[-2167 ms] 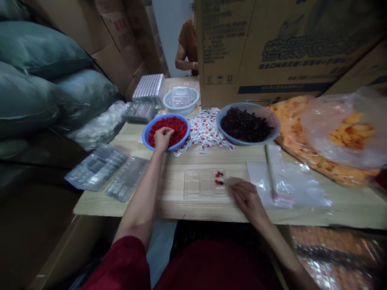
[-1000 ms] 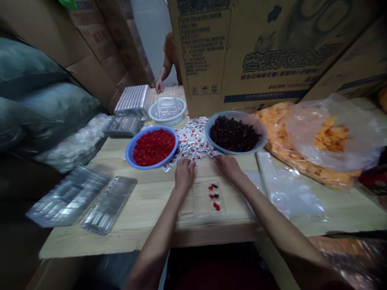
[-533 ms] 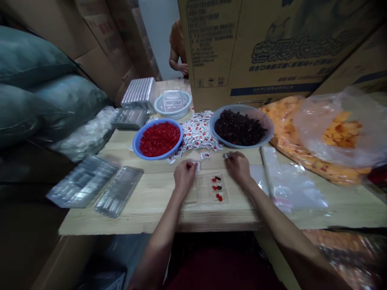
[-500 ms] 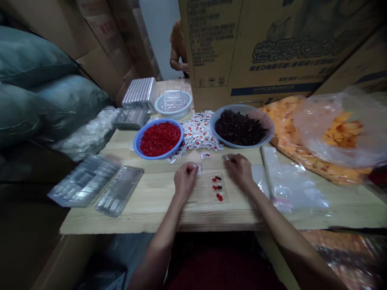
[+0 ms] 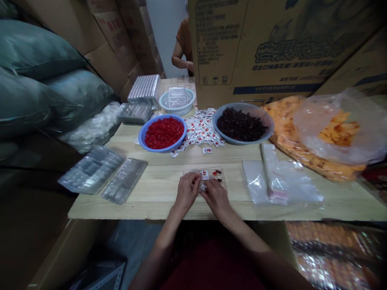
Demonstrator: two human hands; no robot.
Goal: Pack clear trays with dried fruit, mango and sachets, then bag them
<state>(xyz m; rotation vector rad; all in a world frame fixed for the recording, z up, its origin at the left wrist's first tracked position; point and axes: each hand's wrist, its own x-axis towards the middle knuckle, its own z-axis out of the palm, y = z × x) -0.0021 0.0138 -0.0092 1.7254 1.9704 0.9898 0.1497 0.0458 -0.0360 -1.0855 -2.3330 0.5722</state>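
On the table lies a clear plastic tray (image 5: pixel 224 182) with red and dark dried-fruit pieces (image 5: pixel 217 173) in its right compartments. One small white packet with a red print (image 5: pixel 204 175) sits in the tray's upper middle. My left hand (image 5: pixel 187 192) is over the tray's left side, its fingers pinched beside that packet; what they hold is hidden. My right hand (image 5: pixel 216 198) covers the lower part of the tray, its fingertips closed on a second white packet (image 5: pixel 202 187). Both hands' fingertips nearly meet.
Behind stand a blue bowl of red pieces (image 5: pixel 165 133), heaped white packets (image 5: pixel 201 125) and a bowl of dark pieces (image 5: pixel 242 124). Clear trays (image 5: pixel 125 180) lie left; plastic bags (image 5: pixel 290 181) and a bag of orange slices (image 5: pixel 341 133) lie right. A person (image 5: pixel 184 48) is beyond the carton (image 5: pixel 272 52).
Both hands have come together over the tray, the right hand moving left and down, the left hand slightly down. A packet now lies in the tray. The camera view has shifted a little.
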